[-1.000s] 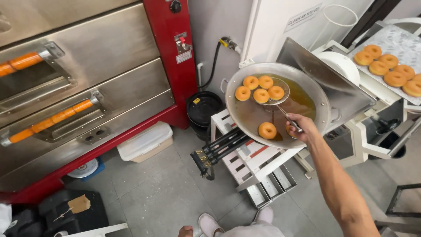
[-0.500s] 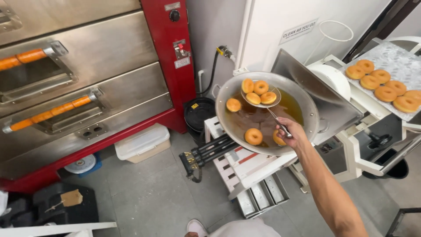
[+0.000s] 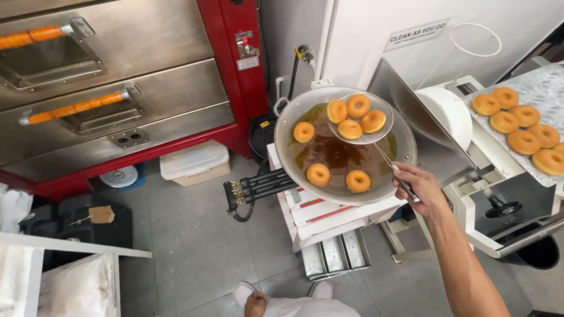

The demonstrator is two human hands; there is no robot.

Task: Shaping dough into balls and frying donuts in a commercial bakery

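Observation:
My right hand (image 3: 418,186) grips the metal handle of a wire skimmer (image 3: 365,127). The skimmer's round mesh is lifted over the far side of a wide steel frying pan (image 3: 284,128) of dark oil. Four golden ring doughnuts (image 3: 351,128) rest in the mesh. Three more doughnuts (image 3: 318,174) float in the oil, on the left and near sides. The pan sits on a gas burner atop a white stand (image 3: 320,216). My left hand is out of view.
A tray lined with patterned paper (image 3: 543,88) holds several fried doughnuts (image 3: 523,126) at the right. A red and steel deck oven (image 3: 111,88) fills the upper left. A white lidded bin (image 3: 195,162) and black boxes (image 3: 94,220) lie on the grey floor. My feet (image 3: 282,292) show below.
The skimmer has taken up another doughnut, so four now lie in it and three float. My hand and the skimmer stayed over the pan's far side while my view shifted.

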